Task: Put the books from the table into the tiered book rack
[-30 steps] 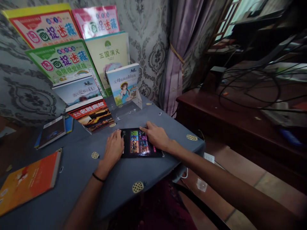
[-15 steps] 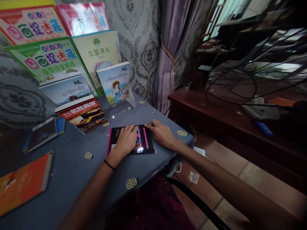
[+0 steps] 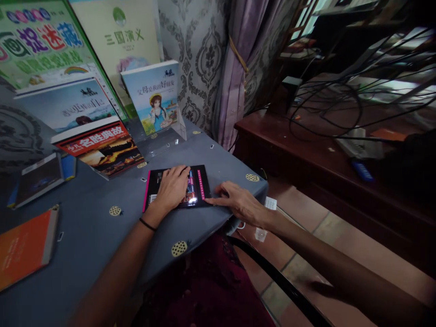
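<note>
A thin black book [image 3: 200, 181] with a pink spine and a pink strip of print lies closed on the blue-grey tablecloth [image 3: 136, 259]. Across its middle rests my left hand [image 3: 173, 187], palm down with the fingers stretched out and lying flat. My right hand [image 3: 240, 202] is at the book's lower right corner. Its index finger points left and reaches the corner, while the thumb side is raised and the other fingers are partly bent. I see nothing held in it.
Behind stand several upright books, among them a white-blue book [image 3: 153, 102] on a clear stand and a red-titled book [image 3: 102, 147]. An orange book [image 3: 25, 250] and a dark book [image 3: 39, 179] lie at the left. Tangled cables [image 3: 340, 104] cover the brown desk [image 3: 272, 145].
My right hand has slid from the book's upper right corner down to its lower right corner. My left hand stays flat on the cover. The view has shifted closer and lower.
</note>
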Available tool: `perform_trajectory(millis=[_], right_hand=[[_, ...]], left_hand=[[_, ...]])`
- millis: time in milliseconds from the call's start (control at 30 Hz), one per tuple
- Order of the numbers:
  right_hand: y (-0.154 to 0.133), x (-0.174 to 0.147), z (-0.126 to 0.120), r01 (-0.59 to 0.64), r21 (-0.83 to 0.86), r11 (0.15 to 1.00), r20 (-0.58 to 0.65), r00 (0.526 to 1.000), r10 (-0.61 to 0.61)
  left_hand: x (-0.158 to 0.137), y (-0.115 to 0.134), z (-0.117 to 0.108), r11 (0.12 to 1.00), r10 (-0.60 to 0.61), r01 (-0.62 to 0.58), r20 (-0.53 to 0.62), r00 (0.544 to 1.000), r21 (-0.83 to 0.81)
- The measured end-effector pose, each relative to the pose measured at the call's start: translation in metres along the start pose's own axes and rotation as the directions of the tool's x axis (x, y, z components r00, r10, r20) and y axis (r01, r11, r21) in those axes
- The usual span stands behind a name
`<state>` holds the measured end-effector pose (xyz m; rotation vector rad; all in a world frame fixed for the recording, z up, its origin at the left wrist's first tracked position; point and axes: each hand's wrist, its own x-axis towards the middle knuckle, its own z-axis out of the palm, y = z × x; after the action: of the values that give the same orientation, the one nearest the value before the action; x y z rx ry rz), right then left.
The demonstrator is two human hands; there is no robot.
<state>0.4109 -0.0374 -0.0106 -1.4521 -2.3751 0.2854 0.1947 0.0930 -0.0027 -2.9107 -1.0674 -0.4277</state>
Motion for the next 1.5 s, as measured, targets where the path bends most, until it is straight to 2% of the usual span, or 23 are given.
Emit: perform_trajectory(millis=[100,200,333,500,667,800,1000,1067,1167,1300,1367,1433,1500], right_hand=[[0.007,0.000,0.000,0.016,-0.080,0.997,0.002,1.000,-0.016],[0.025,0.018,-0.003,0.010,-0.157,0.987,-0.017,1.000,-0.013],[0.049,0.051,-0.009,-0.088,-0.228,0.970,-0.044,0.996,0.080],[0.061,0.077,-0.012,-0.196,-0.225,0.955,-0.063,0.980,0.186],[0.067,0.077,-0.005,-0.170,-0.230,0.958,-0.124,0.982,0.145],[0.069,0.075,-0.002,-0.173,-0.213,0.962,-0.141,0.979,0.145],[0.065,0.076,-0.004,-0.192,-0.207,0.959,-0.127,0.978,0.169],[0.064,0.076,-0.005,-0.201,-0.208,0.957,-0.125,0.976,0.178],[0.062,0.077,-0.006,-0.222,-0.211,0.952,-0.120,0.972,0.200],[0.061,0.076,-0.007,-0.250,-0.146,0.957,-0.120,0.965,0.234],[0.061,0.076,-0.006,-0.219,-0.033,0.975,-0.134,0.968,0.213],[0.062,0.078,-0.005,-0.127,0.159,0.979,-0.146,0.978,0.151],[0.061,0.082,-0.003,-0.069,0.369,0.927,-0.170,0.976,0.140]], left_hand=[[0.000,0.000,0.001,1.000,0.001,-0.001,-0.010,1.000,0.007],[-0.001,-0.001,0.004,1.000,0.009,-0.009,-0.025,1.000,0.012],[-0.001,-0.002,0.007,1.000,0.028,-0.027,-0.062,0.998,0.012],[-0.006,-0.001,-0.002,0.997,0.043,-0.050,-0.111,0.993,-0.061],[-0.031,0.001,-0.018,0.954,0.248,-0.250,-0.033,0.968,-0.164],[-0.042,0.000,-0.022,0.943,0.321,-0.318,0.023,0.947,-0.096],[-0.045,0.007,-0.019,0.887,0.428,-0.433,0.065,0.902,0.161],[-0.045,0.009,-0.019,0.868,0.449,-0.455,0.075,0.890,0.201],[-0.040,0.007,-0.023,0.907,0.386,-0.394,0.078,0.919,0.150],[-0.020,-0.002,-0.034,0.987,0.155,-0.152,0.086,0.984,-0.043],[-0.010,-0.007,-0.040,0.985,0.062,-0.051,0.062,0.996,-0.163],[-0.003,-0.011,-0.046,0.960,-0.012,0.018,0.021,1.000,-0.279],[-0.001,-0.014,-0.051,0.923,-0.070,0.058,-0.017,0.997,-0.380]])
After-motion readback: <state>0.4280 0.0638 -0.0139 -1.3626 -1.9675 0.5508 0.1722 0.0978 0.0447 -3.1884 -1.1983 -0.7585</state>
